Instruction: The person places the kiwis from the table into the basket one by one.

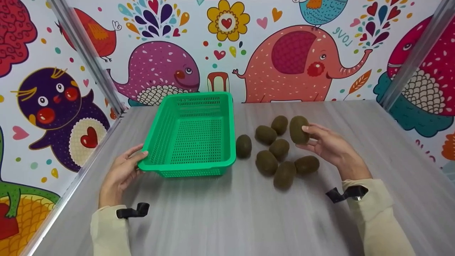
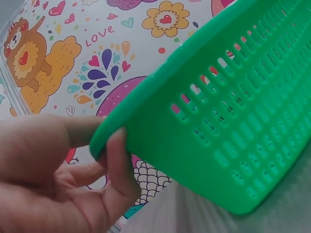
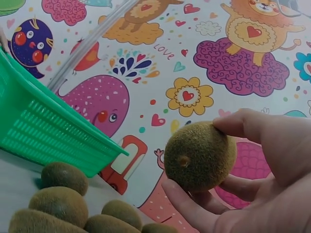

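Right hand [image 1: 328, 147] pinches one kiwi [image 1: 299, 130] above the worktop [image 1: 213, 220], at the far right of seven loose kiwis [image 1: 266, 163]. Left hand [image 1: 122, 170] grips the green basket [image 1: 188, 167] by its near-left corner; basket stands left of the kiwis.

Held brown kiwi [image 1: 298, 131] right of green basket [image 1: 186, 166]
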`<state>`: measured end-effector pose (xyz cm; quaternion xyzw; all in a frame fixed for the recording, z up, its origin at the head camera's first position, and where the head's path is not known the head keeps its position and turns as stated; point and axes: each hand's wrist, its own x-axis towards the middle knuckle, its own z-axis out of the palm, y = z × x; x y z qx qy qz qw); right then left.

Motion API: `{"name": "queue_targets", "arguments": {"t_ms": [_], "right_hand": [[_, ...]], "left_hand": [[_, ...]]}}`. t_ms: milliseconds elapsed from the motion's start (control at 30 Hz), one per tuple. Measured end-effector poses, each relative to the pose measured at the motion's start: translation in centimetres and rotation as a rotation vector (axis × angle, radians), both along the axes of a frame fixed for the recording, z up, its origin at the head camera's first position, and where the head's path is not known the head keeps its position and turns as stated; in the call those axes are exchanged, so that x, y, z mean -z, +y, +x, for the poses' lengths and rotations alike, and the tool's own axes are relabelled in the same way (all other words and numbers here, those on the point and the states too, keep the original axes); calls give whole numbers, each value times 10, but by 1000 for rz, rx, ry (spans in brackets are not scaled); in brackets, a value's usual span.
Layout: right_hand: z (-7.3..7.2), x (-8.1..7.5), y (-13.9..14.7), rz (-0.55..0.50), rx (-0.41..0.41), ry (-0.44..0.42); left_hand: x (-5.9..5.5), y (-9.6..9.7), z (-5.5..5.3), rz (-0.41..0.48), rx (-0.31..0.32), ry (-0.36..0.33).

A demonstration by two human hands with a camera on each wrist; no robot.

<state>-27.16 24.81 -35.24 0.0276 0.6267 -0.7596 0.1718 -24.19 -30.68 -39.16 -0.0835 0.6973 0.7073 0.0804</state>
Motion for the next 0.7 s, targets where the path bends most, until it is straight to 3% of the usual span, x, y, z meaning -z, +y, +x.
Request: {"name": "queue_targets", "arguments": {"t_ms": [267, 700], "right_hand": [[-10, -11, -17, -33, -34, 13], [-28, -40, -68, 58, -58, 44]], "left_hand": [[2, -1, 4, -34, 12, 20], [0, -1, 3, -63, 10, 23]]}}
